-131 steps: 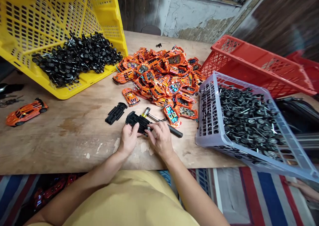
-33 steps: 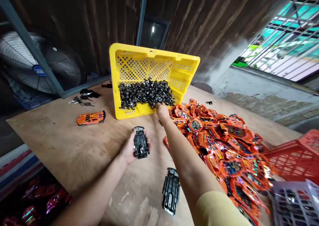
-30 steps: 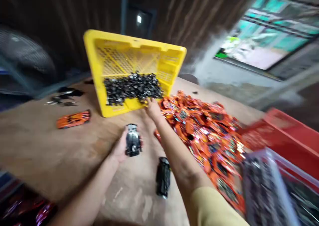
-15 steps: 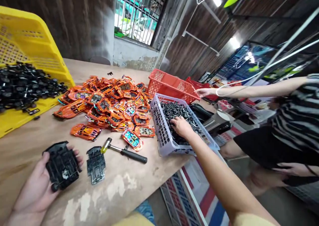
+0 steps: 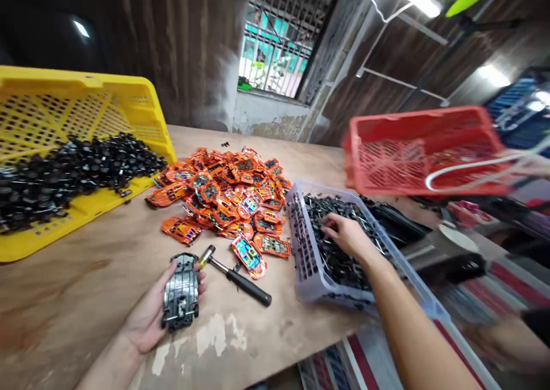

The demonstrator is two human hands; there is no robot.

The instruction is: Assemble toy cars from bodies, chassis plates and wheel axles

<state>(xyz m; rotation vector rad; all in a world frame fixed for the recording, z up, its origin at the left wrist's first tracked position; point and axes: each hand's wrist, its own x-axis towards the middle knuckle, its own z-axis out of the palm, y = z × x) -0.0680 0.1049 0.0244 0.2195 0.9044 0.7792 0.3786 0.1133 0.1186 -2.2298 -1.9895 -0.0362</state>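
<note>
From my end: left hand (image 5: 146, 321) grips the chassis (image 5: 180, 292) over the near side of the desk (image 5: 103, 287), thumb on one edge, fingers round the other; I see wheels (image 5: 196, 311) at its near end only. Right hand (image 5: 350, 238) is down in the clear crate (image 5: 315, 292), fingers curled among the wheel sets (image 5: 341, 270); can't make out whether they've pinched one. Main risk as I judge it: the sets are heaped and probably tangled, so a pull could bring up two or drop one over the rim. Next: the chassis lies mostly on the palm with a light side hold, so a wrist turn might let it slide. Hammer (image 5: 243, 287) lies between the hands, head just beside the left fingertips; anything carried low across there could snag. Around: heap of orange shells (image 5: 227, 189) beyond the hammer, a few spread toward it. Yellow crate (image 5: 86, 209) is on its side at left, loaded with more black parts. Behind the clear crate the red crate (image 5: 387, 161) is blurred, another person's arm (image 5: 535, 165) at its right; a bump from it could shift the clear crate into my wrist.
</note>
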